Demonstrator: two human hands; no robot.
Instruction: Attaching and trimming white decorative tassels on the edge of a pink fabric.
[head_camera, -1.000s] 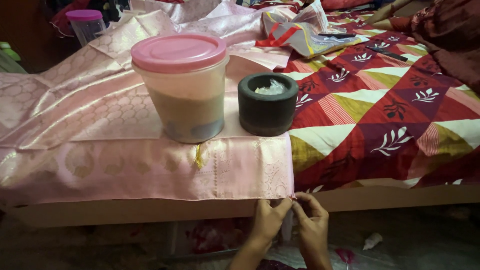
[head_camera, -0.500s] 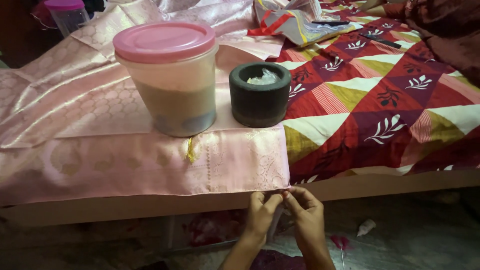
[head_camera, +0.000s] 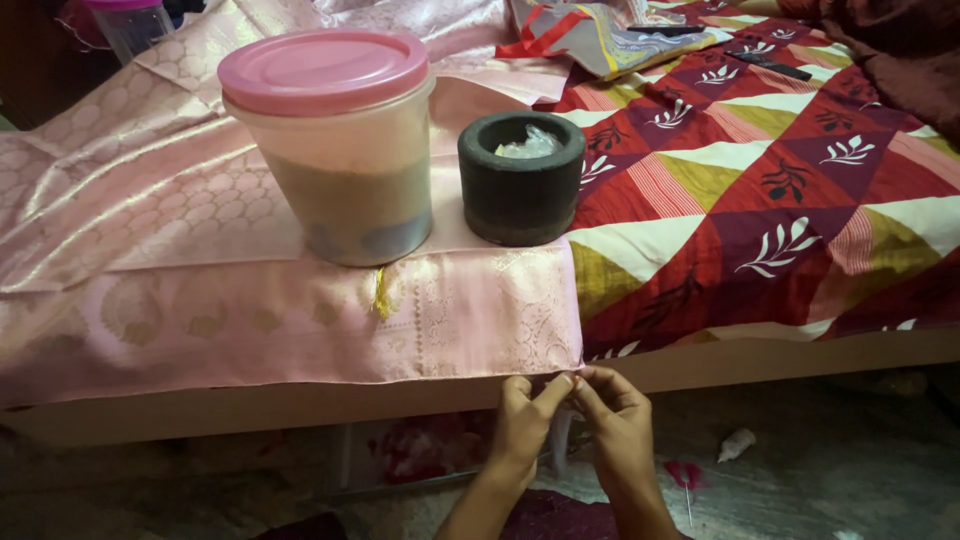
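The lower corner of a shiny pink brocade cloth (head_camera: 300, 320), draped over the bed's edge, sat pinched between a person's two hands. The left hand (head_camera: 525, 420) and right hand (head_camera: 615, 415) met fingertip to fingertip just below the hem, both closed on it. Higher on the cloth stood a clear plastic tub with a pink lid (head_camera: 335, 145) and, just beside it, a round black stone mortar (head_camera: 521, 177). A red patterned bedspread (head_camera: 780, 190) lay alongside.
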